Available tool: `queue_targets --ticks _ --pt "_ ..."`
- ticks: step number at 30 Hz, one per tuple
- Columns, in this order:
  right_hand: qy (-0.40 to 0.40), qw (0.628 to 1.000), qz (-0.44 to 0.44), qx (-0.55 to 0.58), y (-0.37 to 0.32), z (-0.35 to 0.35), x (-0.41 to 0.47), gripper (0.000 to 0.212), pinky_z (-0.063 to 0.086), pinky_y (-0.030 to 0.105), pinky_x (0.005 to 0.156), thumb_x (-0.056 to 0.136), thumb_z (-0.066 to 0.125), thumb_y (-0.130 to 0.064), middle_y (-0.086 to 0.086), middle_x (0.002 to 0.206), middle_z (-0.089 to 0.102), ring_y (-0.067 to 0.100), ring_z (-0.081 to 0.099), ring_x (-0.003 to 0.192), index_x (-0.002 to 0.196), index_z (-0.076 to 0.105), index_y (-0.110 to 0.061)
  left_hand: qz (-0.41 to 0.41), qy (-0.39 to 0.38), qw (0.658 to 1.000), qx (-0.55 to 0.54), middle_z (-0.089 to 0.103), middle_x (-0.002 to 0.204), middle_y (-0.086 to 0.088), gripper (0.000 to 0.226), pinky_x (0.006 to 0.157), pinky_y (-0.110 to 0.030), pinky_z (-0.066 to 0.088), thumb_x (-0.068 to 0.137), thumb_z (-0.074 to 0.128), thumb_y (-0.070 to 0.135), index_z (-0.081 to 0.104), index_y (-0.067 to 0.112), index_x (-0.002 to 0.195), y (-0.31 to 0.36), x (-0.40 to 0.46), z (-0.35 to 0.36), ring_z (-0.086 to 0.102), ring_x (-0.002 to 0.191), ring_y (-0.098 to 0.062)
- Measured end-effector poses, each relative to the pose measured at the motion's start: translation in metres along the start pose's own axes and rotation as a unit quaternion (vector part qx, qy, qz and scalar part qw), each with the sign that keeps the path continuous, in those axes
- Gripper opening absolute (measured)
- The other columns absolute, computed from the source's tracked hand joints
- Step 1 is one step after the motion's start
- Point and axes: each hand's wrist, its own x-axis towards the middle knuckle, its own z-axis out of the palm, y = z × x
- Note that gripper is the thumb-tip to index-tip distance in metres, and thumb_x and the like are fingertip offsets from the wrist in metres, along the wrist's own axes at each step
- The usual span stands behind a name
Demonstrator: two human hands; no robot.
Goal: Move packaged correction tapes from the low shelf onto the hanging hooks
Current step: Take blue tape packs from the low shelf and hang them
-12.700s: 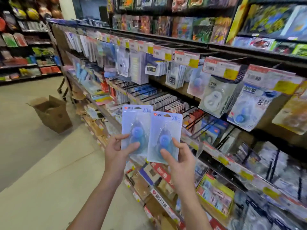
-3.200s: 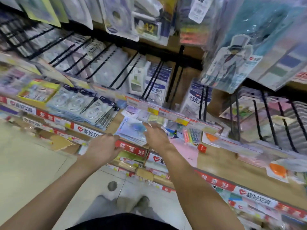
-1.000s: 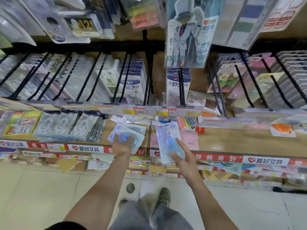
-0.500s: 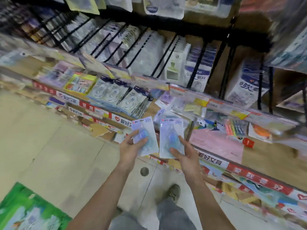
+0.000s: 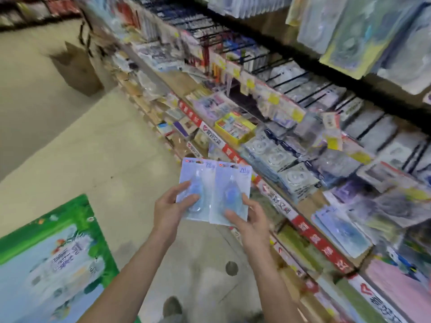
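I hold two pale-blue blister packs of correction tape side by side over the aisle floor. My left hand point(image 5: 170, 207) grips the left pack point(image 5: 194, 180) by its lower edge, thumb across the blue dispenser. My right hand point(image 5: 250, 223) holds the right pack point(image 5: 233, 185), thumb on its front. A few more of the same packs point(image 5: 341, 229) lie flat on the low shelf point(image 5: 310, 205) to the right. Black hanging hooks point(image 5: 310, 73) with packaged goods run along the rack above it.
A brown cardboard box point(image 5: 77, 68) stands on the floor farther down the aisle. A green and blue printed carton point(image 5: 51, 259) sits at the lower left. Red price strips point(image 5: 319, 243) line the shelf edge. My shoes point(image 5: 172, 307) show below.
Both hands have lifted the two packs away from the low shelf and brought them together. The view has swung left, down the aisle.
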Motion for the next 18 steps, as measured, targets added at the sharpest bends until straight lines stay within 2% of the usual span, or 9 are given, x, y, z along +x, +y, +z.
queue_targets --ticks 3,6,8,12,15,18 --pt "-0.022 0.999 -0.039 -0.015 -0.016 0.072 -0.003 0.051 0.050 0.058 0.100 0.062 0.088 -0.030 -0.011 0.126 0.067 0.019 0.065 0.118 0.110 0.071 -0.034 0.013 0.036 0.998 -0.056 0.074 0.109 0.013 0.038 0.094 -0.040 0.054 0.059 0.088 0.017 0.079 0.030 0.094 0.032 0.017 -0.059 0.070 0.099 -0.006" --pt "-0.049 0.996 -0.072 0.008 -0.031 0.140 -0.009 0.057 0.050 0.055 0.101 0.069 0.088 -0.018 -0.003 0.129 0.067 0.019 0.063 0.122 0.122 0.068 -0.019 0.044 0.053 0.992 -0.107 0.073 0.117 0.009 0.042 0.103 -0.045 0.050 0.061 0.085 0.015 0.078 0.023 0.102 0.063 0.034 -0.112 0.066 0.115 -0.014" --pt "-0.060 0.993 -0.096 0.031 -0.044 0.179 -0.013 0.060 0.051 0.056 0.101 0.067 0.086 -0.018 -0.007 0.128 0.068 0.018 0.063 0.121 0.123 0.066 -0.014 0.069 0.061 0.989 -0.117 0.073 0.117 0.010 0.042 0.104 -0.044 0.049 0.061 0.084 0.014 0.077 0.022 0.102 0.084 0.043 -0.139 0.065 0.117 -0.015" --pt "-0.100 0.984 -0.146 0.035 -0.071 0.241 -0.012 0.048 0.049 0.049 0.106 0.077 0.084 -0.005 -0.031 0.115 0.067 -0.001 0.061 0.117 0.119 0.066 -0.017 0.118 0.078 0.980 -0.141 0.072 0.119 -0.003 0.052 0.094 -0.040 0.053 0.053 0.088 0.013 0.075 0.016 0.102 0.129 0.068 -0.180 0.068 0.109 -0.022" --pt "-0.110 0.978 -0.173 0.038 -0.090 0.274 -0.001 0.045 0.048 0.050 0.107 0.079 0.082 -0.006 -0.031 0.119 0.066 0.001 0.060 0.121 0.114 0.066 -0.029 0.155 0.076 0.973 -0.151 0.075 0.102 -0.002 0.049 0.084 -0.036 0.054 0.046 0.090 0.004 0.072 0.013 0.090 0.157 0.091 -0.198 0.067 0.096 -0.023" --pt "-0.111 0.971 -0.208 0.041 -0.106 0.299 0.019 0.045 0.046 0.045 0.109 0.078 0.084 -0.010 -0.026 0.122 0.066 0.002 0.058 0.124 0.114 0.066 -0.031 0.174 0.065 0.970 -0.155 0.075 0.087 0.003 0.037 0.081 -0.033 0.054 0.054 0.088 0.002 0.067 0.015 0.082 0.180 0.117 -0.204 0.068 0.085 -0.018"
